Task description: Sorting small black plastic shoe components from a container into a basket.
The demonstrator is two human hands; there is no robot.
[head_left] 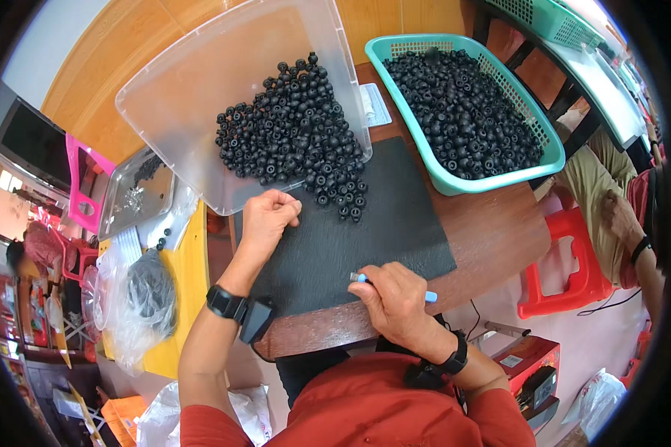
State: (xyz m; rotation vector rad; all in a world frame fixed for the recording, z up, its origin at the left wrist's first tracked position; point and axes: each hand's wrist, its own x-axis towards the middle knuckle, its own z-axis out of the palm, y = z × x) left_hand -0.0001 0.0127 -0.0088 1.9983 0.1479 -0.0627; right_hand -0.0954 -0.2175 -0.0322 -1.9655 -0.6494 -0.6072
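Observation:
My right hand (pixel 400 299) is wrapped round a slim blue-handled tool (pixel 431 296); its short metallic tip pokes out past my thumb, above the mat's near edge. My left hand (pixel 270 221) has its fingers curled and pinched together beside the pile, and whatever lies between the fingertips is hidden. Small round black parts with holes (pixel 298 127) heap in a tilted clear plastic bin (pixel 179 97) and spill out of its lip onto a black mat (pixel 373 223).
A turquoise basket (pixel 470 182) full of similar black parts stands at the right on the brown table (pixel 492 231). To the left is a yellow table (pixel 190 268) with plastic bags and a tray (pixel 138 190). Another person sits at far right near a red stool (pixel 574 268).

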